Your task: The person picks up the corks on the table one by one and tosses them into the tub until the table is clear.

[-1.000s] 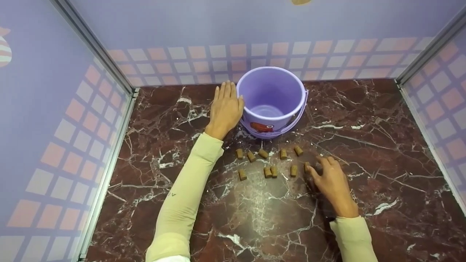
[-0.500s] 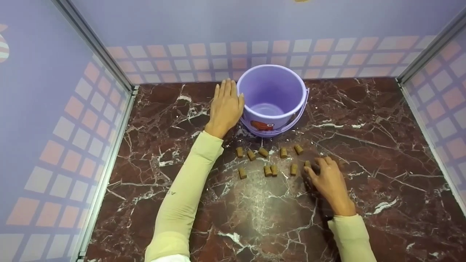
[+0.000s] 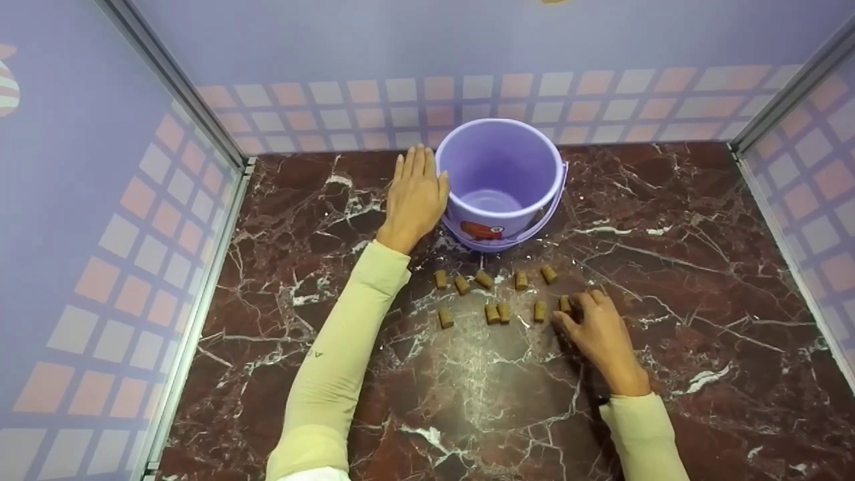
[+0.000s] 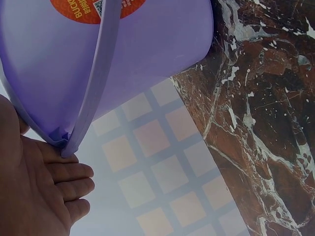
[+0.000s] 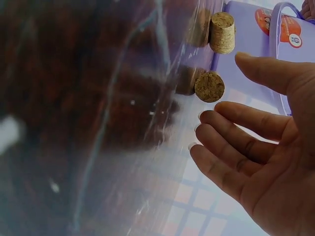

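L hand (image 3: 415, 200) is resting w/ fingers straight & together against the bucket's (image 3: 497, 160) L side, thumb tip at the rim, gripping nothing. R hand (image 3: 601, 337) is also holding nothing: fingers loosely extended, thumb spread well apart from index. Nearest cork (image 3: 564, 304) is lying just beyond R fingertips; prob. a thin gap at the index, but can't say for sure from R wrist cam. Nine other corks (image 3: 521, 280) are lying to its L & farther back on the table (image 3: 467, 414), in two rough rows, in front of the upright bucket.

Head view: R fingers are partly hiding that nearest cork. L wrist cam: handle (image 4: 100, 69) is crossing the sticker (image 4: 74, 9), & frame edge is cutting off both sticker & bucket. R wrist cam: tabletop is blurring.
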`<state>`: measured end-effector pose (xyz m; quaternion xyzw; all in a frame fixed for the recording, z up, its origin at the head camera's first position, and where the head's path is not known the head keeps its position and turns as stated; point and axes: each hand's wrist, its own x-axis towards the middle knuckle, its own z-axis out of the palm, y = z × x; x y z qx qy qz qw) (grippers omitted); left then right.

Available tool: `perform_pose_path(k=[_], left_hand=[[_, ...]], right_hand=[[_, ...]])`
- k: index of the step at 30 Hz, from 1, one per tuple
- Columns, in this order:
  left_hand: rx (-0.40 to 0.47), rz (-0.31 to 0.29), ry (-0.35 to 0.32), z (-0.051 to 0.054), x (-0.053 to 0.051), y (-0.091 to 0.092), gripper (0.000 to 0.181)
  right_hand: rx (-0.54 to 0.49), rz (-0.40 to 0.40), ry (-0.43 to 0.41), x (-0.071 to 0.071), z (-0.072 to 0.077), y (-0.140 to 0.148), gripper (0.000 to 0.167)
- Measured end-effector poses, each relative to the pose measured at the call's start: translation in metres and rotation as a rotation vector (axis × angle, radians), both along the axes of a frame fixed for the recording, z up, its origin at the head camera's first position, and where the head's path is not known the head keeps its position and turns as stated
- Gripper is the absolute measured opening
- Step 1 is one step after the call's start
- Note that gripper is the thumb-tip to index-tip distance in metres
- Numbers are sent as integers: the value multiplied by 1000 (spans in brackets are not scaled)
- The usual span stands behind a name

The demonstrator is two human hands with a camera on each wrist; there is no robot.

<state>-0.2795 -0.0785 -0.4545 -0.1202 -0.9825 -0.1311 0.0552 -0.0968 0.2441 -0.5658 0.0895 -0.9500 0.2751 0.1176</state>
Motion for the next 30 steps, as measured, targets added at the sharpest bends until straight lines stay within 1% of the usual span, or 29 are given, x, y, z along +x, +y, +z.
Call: perform_pose_path(k=[3, 7, 10, 17, 24, 30], left_hand=[[-3, 0, 5, 0, 0, 0, 64], [-10, -2, 21, 0, 0, 0, 64], [-12, -2, 24, 0, -1, 0, 64], [-23, 0, 10, 0, -1, 0, 64], [-10, -3, 0, 0, -1, 0, 64], [-2, -5, 0, -1, -1, 0, 64]], right_hand=[[-9, 6, -10, 0, 0, 0, 34], [-27, -4, -55, -1, 0, 1, 32], [-32, -7, -73, -2, 0, 2, 30], [-32, -4, -40, -6, -4, 5, 21], [-37, -1, -51, -8, -3, 7, 21], [-15, -5, -44, -8, -2, 6, 20]])
